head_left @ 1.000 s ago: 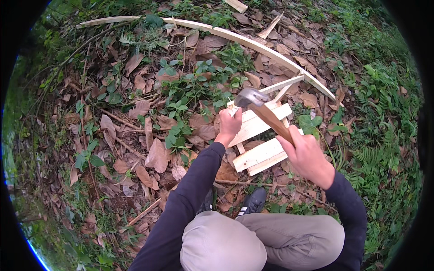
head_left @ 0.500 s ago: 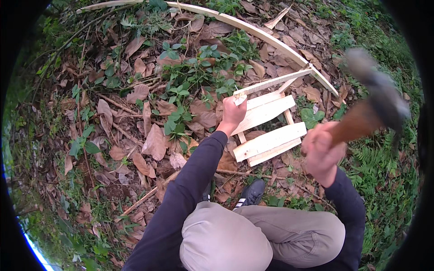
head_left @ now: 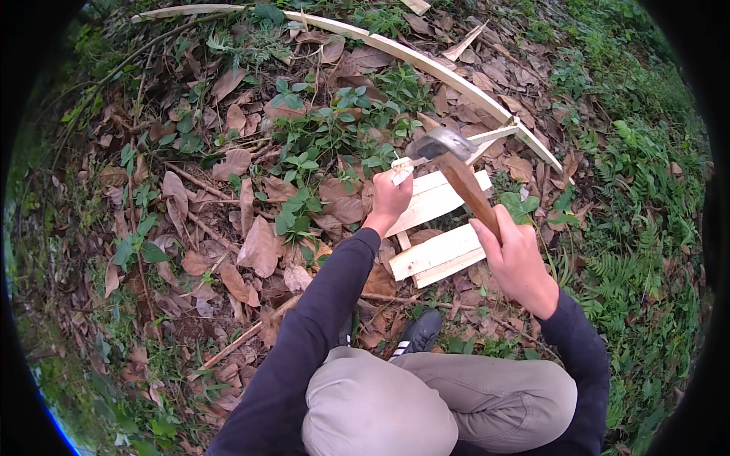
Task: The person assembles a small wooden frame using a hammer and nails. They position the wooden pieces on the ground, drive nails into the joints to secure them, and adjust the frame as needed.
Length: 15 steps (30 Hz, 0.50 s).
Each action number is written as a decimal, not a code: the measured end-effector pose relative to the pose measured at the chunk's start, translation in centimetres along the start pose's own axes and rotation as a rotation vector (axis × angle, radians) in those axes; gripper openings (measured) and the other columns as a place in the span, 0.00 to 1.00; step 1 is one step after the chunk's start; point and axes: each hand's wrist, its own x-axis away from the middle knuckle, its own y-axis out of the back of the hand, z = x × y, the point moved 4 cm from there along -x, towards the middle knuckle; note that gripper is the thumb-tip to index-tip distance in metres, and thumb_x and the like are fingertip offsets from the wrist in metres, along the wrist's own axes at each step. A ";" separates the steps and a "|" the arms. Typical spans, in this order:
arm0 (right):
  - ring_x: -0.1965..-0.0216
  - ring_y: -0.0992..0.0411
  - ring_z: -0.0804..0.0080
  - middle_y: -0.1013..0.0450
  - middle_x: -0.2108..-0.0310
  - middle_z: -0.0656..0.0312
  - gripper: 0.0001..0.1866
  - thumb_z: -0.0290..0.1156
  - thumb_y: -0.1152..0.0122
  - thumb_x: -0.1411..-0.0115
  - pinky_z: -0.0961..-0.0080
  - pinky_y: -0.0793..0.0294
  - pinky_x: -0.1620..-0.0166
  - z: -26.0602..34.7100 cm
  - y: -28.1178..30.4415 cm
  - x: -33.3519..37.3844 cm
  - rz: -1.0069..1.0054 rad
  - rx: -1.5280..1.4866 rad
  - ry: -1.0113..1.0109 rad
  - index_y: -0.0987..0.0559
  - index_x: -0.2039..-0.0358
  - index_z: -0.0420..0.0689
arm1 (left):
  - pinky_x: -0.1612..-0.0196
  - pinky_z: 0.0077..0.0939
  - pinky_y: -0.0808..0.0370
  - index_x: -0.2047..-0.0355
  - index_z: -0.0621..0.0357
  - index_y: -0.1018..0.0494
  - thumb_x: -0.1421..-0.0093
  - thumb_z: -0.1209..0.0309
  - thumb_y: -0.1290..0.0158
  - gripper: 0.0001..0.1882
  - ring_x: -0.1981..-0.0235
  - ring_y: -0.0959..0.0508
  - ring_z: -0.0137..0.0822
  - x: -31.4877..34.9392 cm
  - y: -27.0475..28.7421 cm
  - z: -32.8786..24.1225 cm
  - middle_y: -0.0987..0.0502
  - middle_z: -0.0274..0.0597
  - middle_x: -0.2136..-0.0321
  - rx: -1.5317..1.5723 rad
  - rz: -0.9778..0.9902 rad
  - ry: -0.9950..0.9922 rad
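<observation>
My left hand (head_left: 389, 199) is closed round the splintered near end of a pale wooden strip (head_left: 493, 136), which runs away to the right. A hammer (head_left: 465, 181) with a brown wooden handle is gripped in my right hand (head_left: 518, 262). Its metal head hangs over the strip just right of my left hand and hides part of it; whether they touch I cannot tell. Below the strip lies a small slatted wooden frame (head_left: 439, 253), its pale boards fixed across thinner bars. My right hand and the hammer cover its right side.
A long, thin wooden strip (head_left: 426, 67) lies across the far ground, meeting the held strip at the right. Dry brown leaves (head_left: 260, 242), green plants (head_left: 304, 163) and thin sticks (head_left: 247, 334) cover the ground. My shoe (head_left: 418, 332) stands close to the frame.
The hammer has swung down and left from its raised place at the right to above the held strip. My right hand has moved left with it; my left hand keeps its hold.
</observation>
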 end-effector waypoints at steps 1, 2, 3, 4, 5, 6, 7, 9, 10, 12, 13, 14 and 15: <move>0.80 0.23 0.50 0.28 0.83 0.47 0.10 0.31 0.41 0.30 0.61 0.29 0.77 1.0 1.5 0.1 -0.061 -0.024 0.020 0.28 0.61 0.36 | 0.77 0.35 0.29 0.82 0.65 0.28 0.38 0.75 0.47 0.14 0.84 0.22 0.42 -0.2 -0.1 -0.4 0.25 0.48 0.86 0.007 0.004 -0.012; 0.80 0.22 0.54 0.28 0.83 0.48 0.10 0.30 0.41 0.30 0.63 0.28 0.76 1.8 2.5 0.4 -0.115 -0.057 0.036 0.28 0.61 0.35 | 0.77 0.35 0.28 0.82 0.65 0.27 0.38 0.75 0.47 0.14 0.85 0.22 0.41 0.2 0.0 -0.5 0.25 0.48 0.86 0.005 0.012 -0.016; 0.80 0.22 0.58 0.28 0.83 0.49 0.10 0.30 0.41 0.30 0.65 0.28 0.76 2.1 2.8 0.8 -0.169 -0.091 0.052 0.27 0.62 0.35 | 0.77 0.34 0.28 0.82 0.65 0.27 0.38 0.75 0.47 0.14 0.85 0.22 0.40 0.5 0.3 -0.6 0.25 0.47 0.86 0.003 0.019 -0.020; 0.81 0.24 0.68 0.28 0.82 0.53 0.08 0.28 0.40 0.31 0.69 0.29 0.76 1.4 2.8 1.7 -0.343 -0.175 0.132 0.26 0.61 0.35 | 0.76 0.36 0.28 0.80 0.65 0.27 0.39 0.75 0.45 0.12 0.82 0.21 0.46 1.1 0.2 -0.4 0.25 0.50 0.84 -0.006 0.034 0.005; 0.82 0.23 0.64 0.28 0.82 0.51 0.09 0.29 0.40 0.31 0.67 0.28 0.76 -0.2 2.1 2.6 -0.375 -0.254 0.178 0.26 0.62 0.35 | 0.75 0.38 0.27 0.79 0.65 0.26 0.41 0.76 0.43 0.10 0.80 0.21 0.51 0.6 -0.4 -0.4 0.24 0.54 0.83 -0.002 0.048 0.012; 0.81 0.23 0.60 0.28 0.82 0.49 0.09 0.29 0.40 0.31 0.66 0.28 0.76 -1.3 1.2 2.9 -0.274 -0.177 0.132 0.27 0.63 0.36 | 0.74 0.40 0.26 0.77 0.65 0.26 0.42 0.76 0.41 0.08 0.77 0.20 0.57 0.3 -0.9 -0.4 0.24 0.57 0.81 0.002 0.062 0.018; 0.81 0.23 0.55 0.27 0.81 0.47 0.10 0.30 0.40 0.31 0.64 0.28 0.76 -1.8 0.0 2.5 -0.172 -0.105 0.111 0.27 0.63 0.36 | 0.74 0.41 0.26 0.77 0.65 0.26 0.42 0.75 0.41 0.09 0.77 0.20 0.58 0.5 -0.7 0.9 0.24 0.57 0.81 0.019 0.060 0.068; 0.80 0.25 0.44 0.28 0.82 0.45 0.12 0.32 0.39 0.31 0.59 0.29 0.77 -2.3 -1.5 1.6 -0.035 0.089 0.001 0.28 0.65 0.37 | 0.74 0.41 0.26 0.77 0.65 0.25 0.42 0.75 0.42 0.09 0.76 0.20 0.58 0.3 -0.6 1.2 0.24 0.57 0.81 0.021 0.088 0.101; 0.81 0.25 0.45 0.29 0.83 0.45 0.12 0.32 0.39 0.31 0.60 0.30 0.78 -1.5 -0.9 1.5 -0.046 0.046 0.003 0.28 0.64 0.37 | 0.74 0.41 0.26 0.77 0.65 0.25 0.42 0.74 0.42 0.09 0.76 0.20 0.59 0.4 -0.3 1.2 0.24 0.57 0.80 0.020 0.096 0.123; 0.83 0.26 0.47 0.30 0.84 0.47 0.12 0.32 0.39 0.31 0.61 0.33 0.80 -0.2 0.9 0.5 -0.059 -0.062 0.045 0.29 0.64 0.37 | 0.74 0.41 0.26 0.77 0.65 0.24 0.42 0.74 0.42 0.08 0.76 0.20 0.58 0.2 -0.4 0.1 0.24 0.57 0.81 -0.048 0.044 -0.031; 0.84 0.28 0.56 0.31 0.84 0.50 0.12 0.32 0.39 0.32 0.67 0.33 0.78 0.3 1.5 0.2 -0.084 -0.072 0.015 0.29 0.64 0.37 | 0.76 0.39 0.28 0.80 0.65 0.27 0.41 0.75 0.45 0.11 0.81 0.23 0.53 0.0 -0.5 0.0 0.26 0.54 0.84 -0.004 0.011 -0.038; 0.83 0.29 0.59 0.31 0.83 0.51 0.12 0.32 0.39 0.31 0.68 0.33 0.77 0.5 1.5 0.2 -0.168 -0.106 0.057 0.29 0.64 0.37 | 0.78 0.38 0.30 0.84 0.66 0.29 0.41 0.75 0.48 0.14 0.87 0.25 0.47 -0.2 -0.5 -0.1 0.28 0.50 0.88 0.040 -0.022 -0.046; 0.82 0.30 0.62 0.32 0.83 0.52 0.12 0.32 0.39 0.31 0.69 0.33 0.76 0.6 1.3 0.3 -0.251 -0.140 0.100 0.29 0.64 0.37 | 0.76 0.39 0.28 0.81 0.66 0.27 0.41 0.75 0.46 0.12 0.83 0.23 0.51 0.2 -0.3 0.1 0.27 0.52 0.85 -0.009 0.029 0.003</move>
